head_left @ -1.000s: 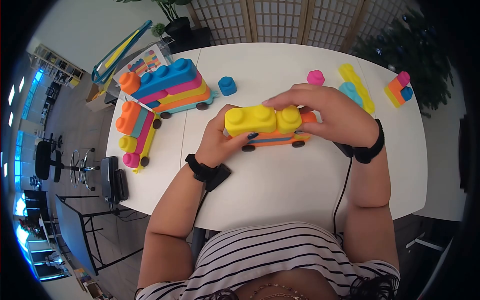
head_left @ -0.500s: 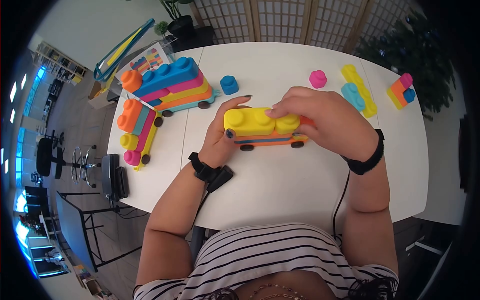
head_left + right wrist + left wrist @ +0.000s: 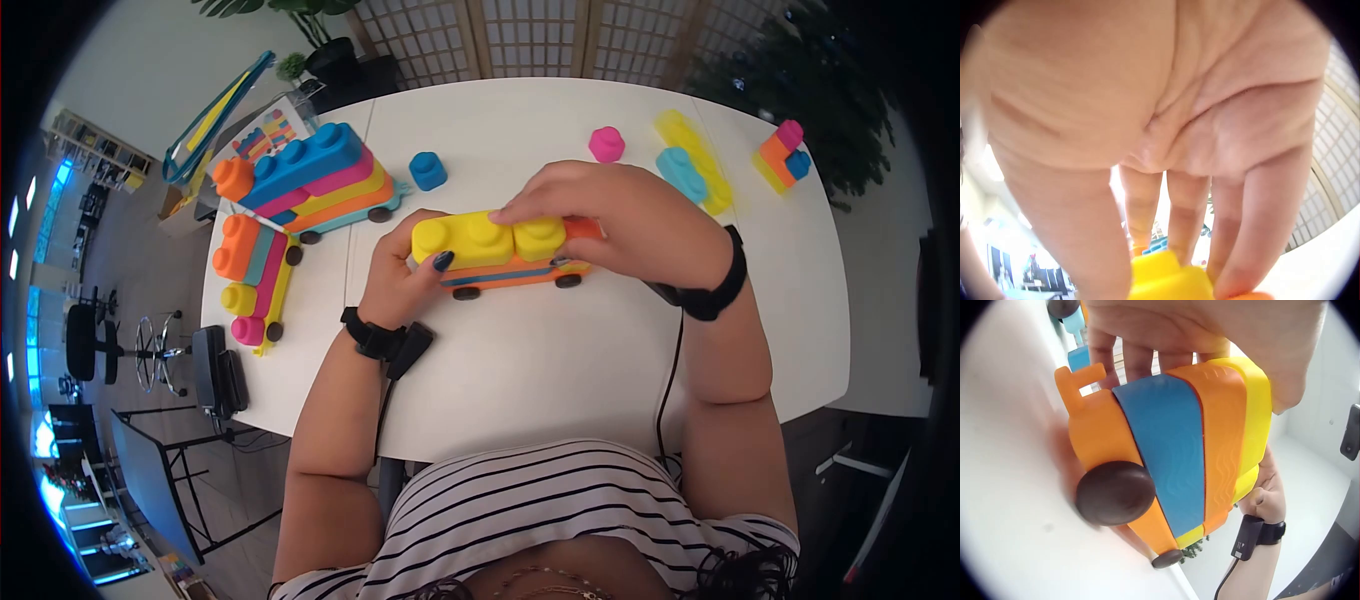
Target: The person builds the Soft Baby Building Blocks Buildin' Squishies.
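Between both hands, in the middle of the white table (image 3: 560, 380), is a toy block car (image 3: 510, 278). Its orange wheeled base (image 3: 1107, 434) carries a blue layer (image 3: 1163, 444) and an orange layer (image 3: 1222, 425). A long yellow block (image 3: 460, 242) and a short yellow block (image 3: 541, 237) lie side by side on top. My left hand (image 3: 393, 275) grips the left end, thumb on the long yellow block's near side and fingers behind. My right hand (image 3: 645, 222) pinches the short yellow block from above, thumb in front. An orange block (image 3: 584, 229) shows partly beneath its palm.
Two built block wagons (image 3: 310, 180) (image 3: 262, 270) stand at the left. A loose blue block (image 3: 428, 171) and a pink block (image 3: 606, 144) lie farther back. At the right are a turquoise block (image 3: 681, 174), a long yellow piece (image 3: 693, 150) and a small stack (image 3: 780, 158).
My left thumb has slid from the middle of the long yellow block to its left end. The right hand stays at the short yellow block. The whole head view has shifted left.
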`<state>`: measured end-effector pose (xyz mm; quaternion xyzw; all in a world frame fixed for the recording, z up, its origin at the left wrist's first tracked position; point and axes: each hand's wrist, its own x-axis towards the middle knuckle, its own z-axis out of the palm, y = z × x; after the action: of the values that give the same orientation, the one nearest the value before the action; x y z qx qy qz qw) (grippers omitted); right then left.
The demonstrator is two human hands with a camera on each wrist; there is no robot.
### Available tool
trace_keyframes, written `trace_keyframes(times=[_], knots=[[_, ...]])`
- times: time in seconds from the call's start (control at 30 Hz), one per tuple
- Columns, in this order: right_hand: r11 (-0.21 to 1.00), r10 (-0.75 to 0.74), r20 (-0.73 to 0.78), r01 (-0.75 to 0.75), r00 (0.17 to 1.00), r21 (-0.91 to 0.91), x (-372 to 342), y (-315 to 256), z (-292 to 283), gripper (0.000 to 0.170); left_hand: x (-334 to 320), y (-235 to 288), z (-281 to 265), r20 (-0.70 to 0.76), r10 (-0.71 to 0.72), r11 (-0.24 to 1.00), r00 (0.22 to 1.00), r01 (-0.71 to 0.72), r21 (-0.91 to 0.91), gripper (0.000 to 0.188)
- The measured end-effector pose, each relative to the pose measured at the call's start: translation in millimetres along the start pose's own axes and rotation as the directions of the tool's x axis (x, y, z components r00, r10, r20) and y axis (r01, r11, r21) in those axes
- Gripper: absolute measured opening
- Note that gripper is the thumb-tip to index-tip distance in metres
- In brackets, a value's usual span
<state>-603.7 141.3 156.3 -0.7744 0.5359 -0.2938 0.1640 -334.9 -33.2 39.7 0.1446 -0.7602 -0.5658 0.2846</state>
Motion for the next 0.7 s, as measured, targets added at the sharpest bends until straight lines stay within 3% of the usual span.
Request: trace_keyframes(times=[0.07,0.13,0.17,0.23,0.3,0.33,0.4,0.63,0.7], knots=[[0.996,0.064,0.034,-0.066,0.997,0.065,-4,6,-18,0.053,1,2,0,0.028,0.021,1.0,0.999,-0.021,0.009,0.048],[0.958,0.172,-0.09,-0.145,0.981,0.246,-15,19,-40,0.055,1,0,-2,0.034,0.006,1.0,0.999,-0.006,-0.011,0.048],[0.946,0.245,-0.155,-0.201,0.957,0.254,-20,29,-50,0.055,1,-1,-5,0.045,0.016,1.0,0.999,-0.015,-0.008,0.048],[0.908,0.383,-0.266,-0.414,0.885,-0.071,-38,54,-62,0.055,0,0,-7,0.048,0.009,1.0,0.999,-0.008,-0.021,0.047],[0.72,0.592,-0.26,-0.645,0.763,-0.254,-52,71,-67,0.054,0,4,-6,0.045,-0.019,1.0,0.999,0.02,-0.022,0.046],[0.719,0.594,-0.258,-0.647,0.762,-0.253,-52,77,-68,0.054,0,3,-6,0.046,-0.022,0.999,0.999,0.023,-0.023,0.046],[0.591,0.745,-0.177,-0.76,0.643,-0.271,-50,87,-69,0.052,1,3,-8,0.055,-0.007,1.0,0.998,0.007,-0.003,0.046],[0.637,0.717,-0.192,-0.742,0.67,-0.21,-50,98,-66,0.047,1,1,-9,0.03,-0.005,1.0,1.0,0.005,-0.002,0.049],[0.719,0.647,-0.193,-0.675,0.738,-0.167,-42,90,-59,0.043,0,-3,-9,0.026,-0.014,0.999,1.0,0.015,-0.04,0.055]])
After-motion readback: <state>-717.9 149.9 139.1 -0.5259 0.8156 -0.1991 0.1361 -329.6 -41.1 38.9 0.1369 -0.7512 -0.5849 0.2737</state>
